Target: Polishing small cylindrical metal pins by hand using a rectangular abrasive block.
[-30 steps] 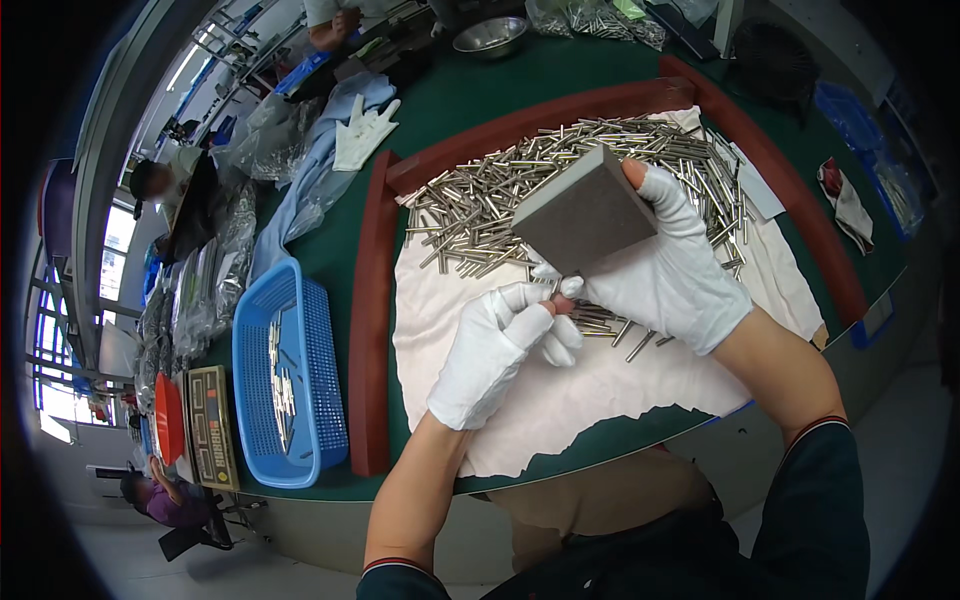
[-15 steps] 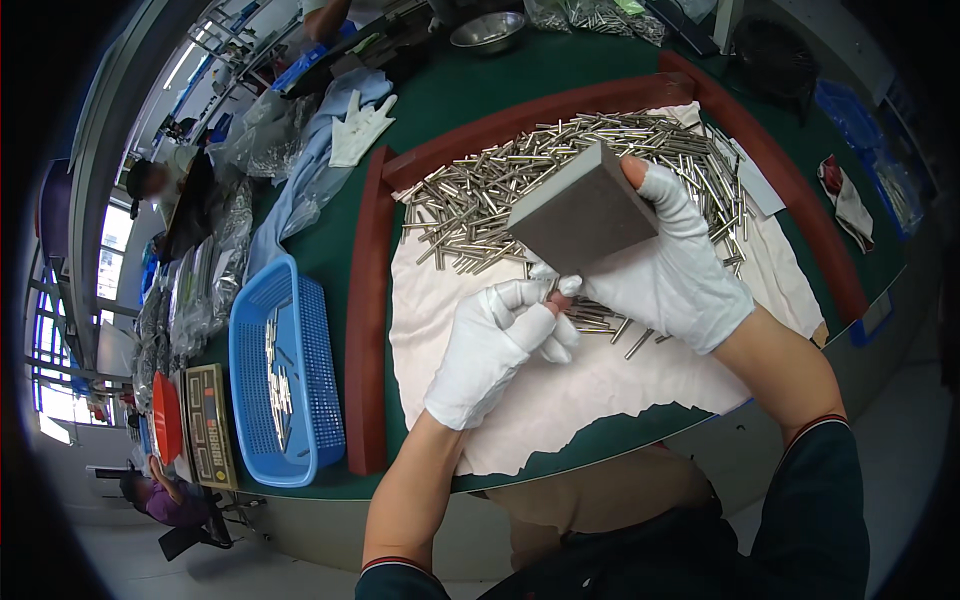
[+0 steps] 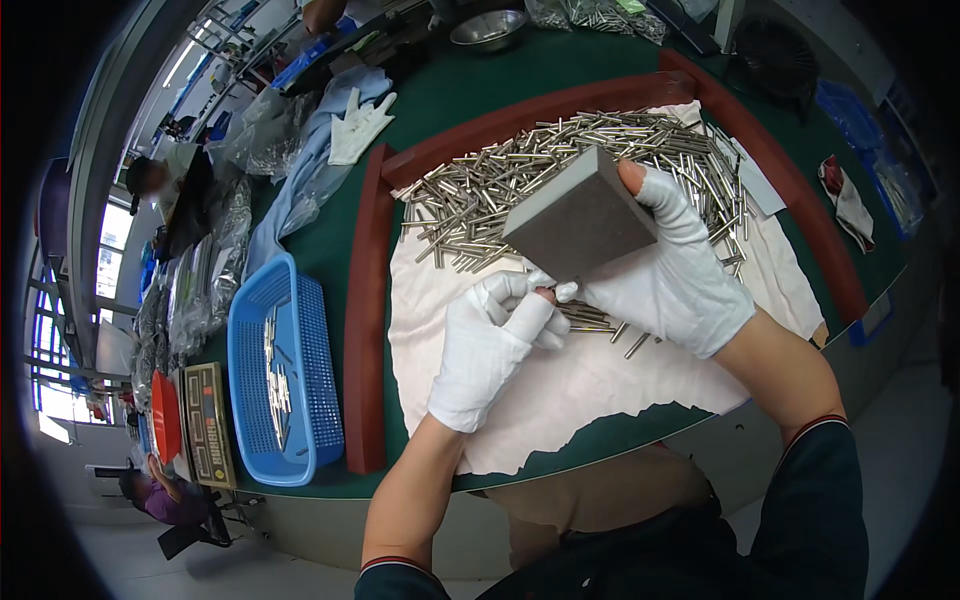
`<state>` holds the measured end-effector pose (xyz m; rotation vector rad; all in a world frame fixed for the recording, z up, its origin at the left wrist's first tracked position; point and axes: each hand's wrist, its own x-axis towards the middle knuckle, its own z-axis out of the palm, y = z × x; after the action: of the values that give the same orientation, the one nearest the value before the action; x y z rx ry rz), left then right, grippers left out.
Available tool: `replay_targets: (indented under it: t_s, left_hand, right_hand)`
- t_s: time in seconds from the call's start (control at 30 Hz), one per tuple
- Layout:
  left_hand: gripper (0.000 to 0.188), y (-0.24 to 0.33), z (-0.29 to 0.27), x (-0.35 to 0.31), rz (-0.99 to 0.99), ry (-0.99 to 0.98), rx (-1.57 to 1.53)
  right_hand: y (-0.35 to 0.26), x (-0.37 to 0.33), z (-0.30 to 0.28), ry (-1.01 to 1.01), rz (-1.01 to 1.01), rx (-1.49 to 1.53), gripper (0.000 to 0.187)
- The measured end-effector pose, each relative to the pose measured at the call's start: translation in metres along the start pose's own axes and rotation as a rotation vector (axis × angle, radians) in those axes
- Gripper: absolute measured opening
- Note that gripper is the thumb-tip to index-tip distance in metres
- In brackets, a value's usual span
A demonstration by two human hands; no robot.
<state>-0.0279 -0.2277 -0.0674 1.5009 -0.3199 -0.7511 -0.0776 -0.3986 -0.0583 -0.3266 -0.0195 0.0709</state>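
My right hand (image 3: 680,270), in a white glove with the thumb tip bare, is closed on a thick grey block (image 3: 585,225) and holds it tilted above the cloth. Just below the block's lower corner is my left hand (image 3: 490,335), gloved too, with its fingers pinched together. Whatever is between those fingertips is hidden or too small to make out. Behind and beneath both hands, a heap of shiny metal pins (image 3: 480,190) lies spread on a pale cloth (image 3: 620,390). A few pins lie under the right hand.
Dark red bars (image 3: 367,330) frame the cloth on the green table. Left of them stands a blue plastic basket (image 3: 335,400) holding several pins. A white glove (image 3: 357,128), a metal bowl (image 3: 488,30) and plastic bags lie farther off. Other people are in the background.
My left hand has shifted slightly up and to the left, its fingers still pinched. The grey block has tipped a little in my right hand, which stays almost in place.
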Motion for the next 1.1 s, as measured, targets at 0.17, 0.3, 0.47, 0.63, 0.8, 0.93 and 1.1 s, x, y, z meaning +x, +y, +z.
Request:
replay_targets:
  t_s: [0.17, 0.3, 0.47, 0.63, 0.8, 0.93, 1.1]
  left_hand:
    - [0.016, -0.003, -0.009, 0.001, -0.012, -0.099, -0.133]
    - [0.014, -0.008, -0.013, 0.001, 0.008, -0.139, -0.194]
    - [0.015, -0.005, -0.010, 0.001, -0.003, -0.119, -0.142]
    - [0.018, -0.006, -0.011, 0.000, 0.036, -0.145, -0.143]
    - [0.020, 0.000, -0.005, -0.001, -0.002, -0.102, -0.054]
    - [0.021, 0.000, -0.006, -0.001, -0.048, -0.101, -0.031]
    - [0.020, -0.005, -0.009, -0.001, -0.009, -0.113, -0.102]
  right_hand:
    - [0.001, 0.000, 0.000, -0.013, 0.006, 0.002, 0.028]
    - [0.001, -0.002, -0.004, -0.058, 0.016, -0.052, 0.032]
    - [0.003, -0.001, -0.001, -0.040, -0.001, -0.039, 0.033]
    - [0.000, 0.001, -0.004, -0.072, 0.035, -0.018, 0.032]
    - [0.002, 0.002, -0.004, -0.006, 0.007, 0.014, 0.030]
    - [0.001, 0.001, -0.003, 0.007, 0.019, -0.005, 0.027]
    - [0.000, 0.001, -0.005, -0.025, 0.026, 0.010, 0.025]
